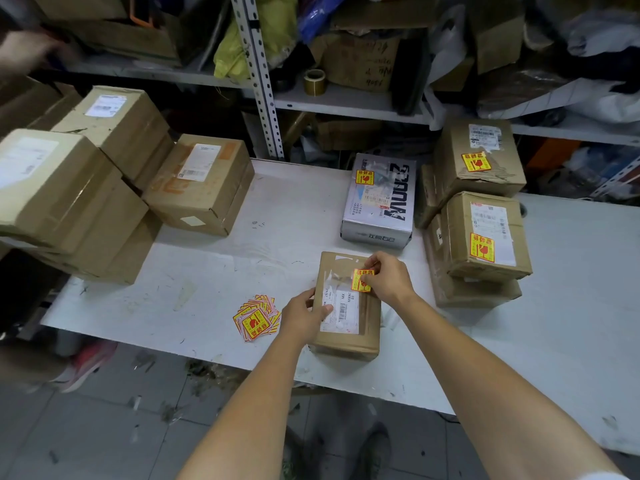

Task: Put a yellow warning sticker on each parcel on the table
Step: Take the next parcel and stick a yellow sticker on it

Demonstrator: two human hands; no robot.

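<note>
A small brown parcel [349, 327] lies near the front edge of the white table [277, 237]. My right hand [388, 277] pinches a yellow warning sticker [362, 280] against the parcel's top, by its white label. My left hand [304, 315] grips the parcel's left side, thumb on the label. A fanned pile of yellow stickers [256, 318] lies on the table left of that hand. A white box [381, 199] and two brown boxes [479, 157] [485, 233] at the right carry stickers. Three brown boxes [202, 183] [114, 128] [59, 188] at the left carry none.
Metal shelving [346, 102] behind the table holds cartons, bags and a tape roll [314, 82]. More brown boxes sit under the right-hand stack [474, 292]. Another person's hand [24, 51] shows at the upper left. A red shoe [86, 362] is on the tiled floor below.
</note>
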